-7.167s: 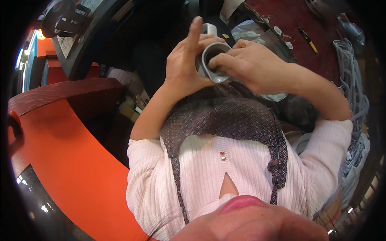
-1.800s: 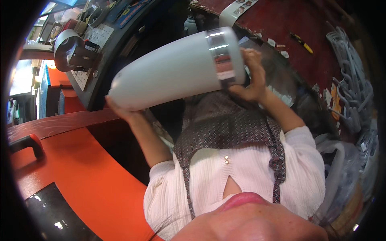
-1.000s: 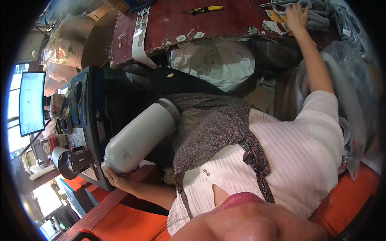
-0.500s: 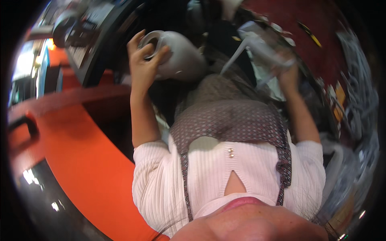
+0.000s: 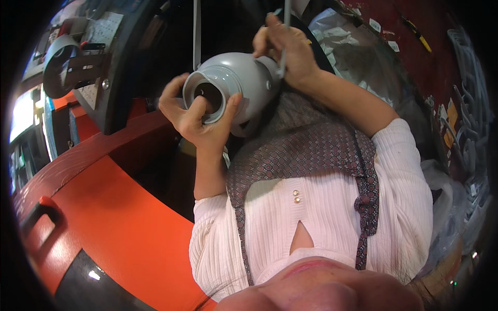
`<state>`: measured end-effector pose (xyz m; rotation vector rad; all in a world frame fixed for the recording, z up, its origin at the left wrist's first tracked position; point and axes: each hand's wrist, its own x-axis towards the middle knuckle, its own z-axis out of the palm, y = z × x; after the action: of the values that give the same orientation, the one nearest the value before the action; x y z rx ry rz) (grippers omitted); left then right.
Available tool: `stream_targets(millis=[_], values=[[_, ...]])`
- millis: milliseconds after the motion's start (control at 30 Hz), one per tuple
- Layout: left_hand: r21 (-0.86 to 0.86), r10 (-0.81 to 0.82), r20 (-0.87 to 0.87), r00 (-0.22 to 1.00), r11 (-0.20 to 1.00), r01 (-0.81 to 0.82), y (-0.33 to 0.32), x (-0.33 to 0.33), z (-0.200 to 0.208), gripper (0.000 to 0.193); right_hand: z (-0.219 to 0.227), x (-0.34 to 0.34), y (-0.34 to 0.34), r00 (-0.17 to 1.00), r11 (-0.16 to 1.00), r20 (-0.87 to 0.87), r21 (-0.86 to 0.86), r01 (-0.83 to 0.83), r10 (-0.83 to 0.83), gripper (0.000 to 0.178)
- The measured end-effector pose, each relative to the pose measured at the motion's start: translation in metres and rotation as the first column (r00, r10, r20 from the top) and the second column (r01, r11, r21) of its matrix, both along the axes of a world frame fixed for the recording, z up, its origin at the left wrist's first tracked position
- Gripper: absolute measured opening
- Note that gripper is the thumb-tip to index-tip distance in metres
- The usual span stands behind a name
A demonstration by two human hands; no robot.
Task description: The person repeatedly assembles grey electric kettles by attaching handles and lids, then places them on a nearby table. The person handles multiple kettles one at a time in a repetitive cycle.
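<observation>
A grey, rounded, hollow plastic housing [image 5: 239,78] with a round collar lies tilted above my lap, its opening toward my left. My left hand [image 5: 194,114] is closed on the collar, a finger bent inside the opening and the thumb on the outer rim. Two thin grey strips of a plastic handle [image 5: 196,33] run up past the top of the view, one on either side of the housing. At the housing's far end, my right hand [image 5: 290,52] closes around the right strip, whose lower end meets the housing. Some of its fingertips are hidden behind.
On my left stands an orange surface [image 5: 119,207] with a black handle [image 5: 41,212]. Beyond it, a dark machine frame carries a grey round part [image 5: 59,65]. Clear plastic bags [image 5: 353,52] lie at right. A yellow-black cutter [image 5: 417,33] and grey strips [image 5: 469,119] rest on the red floor.
My right hand has brought the grey handle in from the right to the housing. The left hand and housing have shifted slightly right and nearer, with the opening turned more toward me.
</observation>
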<state>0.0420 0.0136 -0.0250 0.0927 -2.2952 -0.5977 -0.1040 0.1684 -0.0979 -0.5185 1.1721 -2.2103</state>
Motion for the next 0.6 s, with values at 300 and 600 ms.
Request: stream_targets(millis=[300,600], values=[[0.169,-0.187,0.004,0.982,0.968,0.184,0.013,-0.019,-0.013,0.044,0.008,0.013,-0.004,0.972,0.972,0.192,0.214,0.097,-0.139,0.045],[0.294,-0.468,-0.145,0.872,0.821,0.490,0.003,-0.013,-0.020,0.043,-0.008,0.003,-0.003,0.840,0.958,-0.499,0.062,0.279,-0.212,0.027]])
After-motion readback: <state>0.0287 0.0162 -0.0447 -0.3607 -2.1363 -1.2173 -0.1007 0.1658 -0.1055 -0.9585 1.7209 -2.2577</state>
